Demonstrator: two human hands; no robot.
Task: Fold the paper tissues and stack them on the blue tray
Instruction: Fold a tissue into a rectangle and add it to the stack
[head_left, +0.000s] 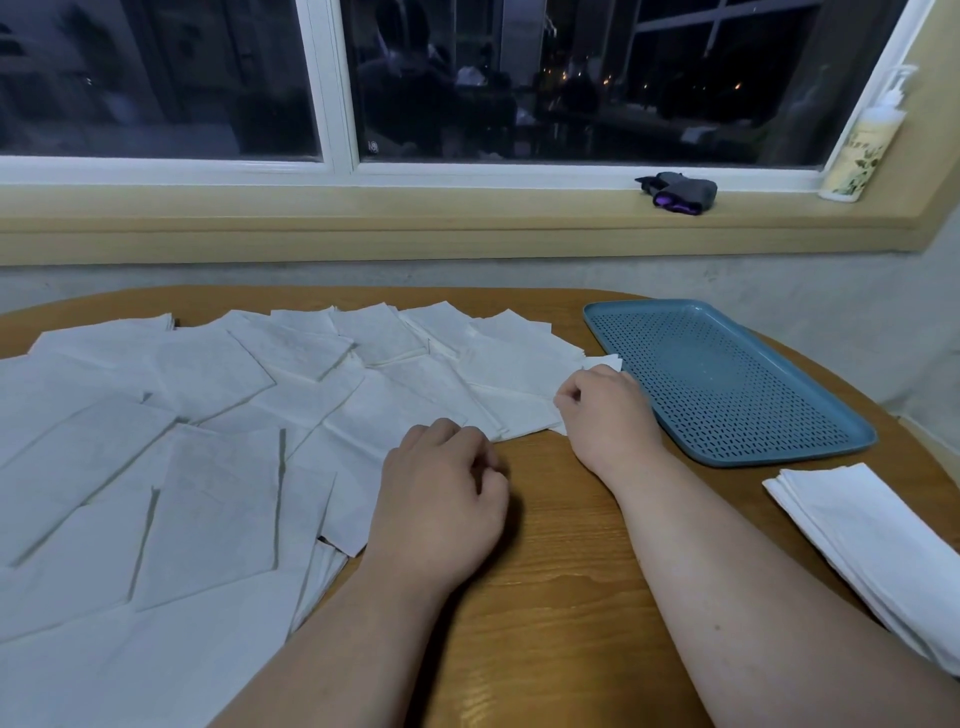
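The right hand (608, 410) lies knuckles up with its fingers curled, pinching the right-hand border of a thin white paper tissue (519, 408); a small white tip of it pokes out beyond the knuckles toward the tray. The left hand (441, 483) is also curled, its fingertips at this tissue's near edge, but I cannot tell whether they grip the sheet or only rest on it. The tissue lies flat between and just beyond the two hands, its near edge running from one hand to the other.

Left of the left hand, and reaching far beyond it, a wide spread of overlapping unfolded white tissues (182, 441) covers the round brown wooden table (545, 571) out to its left and near edges. Bare wood shows between the two forearms and on toward the person.

Just outside the right hand sits the rectangular blue perforated plastic tray (727, 384). Its long axis runs from far-left to near-right, and its long left rim is close beside the knuckles. Its holed floor shows from rim to rim.

Nearer than the tray, to the right of the right forearm, a stack of folded white tissues (862, 540) lies along the same slant. Its near end runs out at the picture's right edge.
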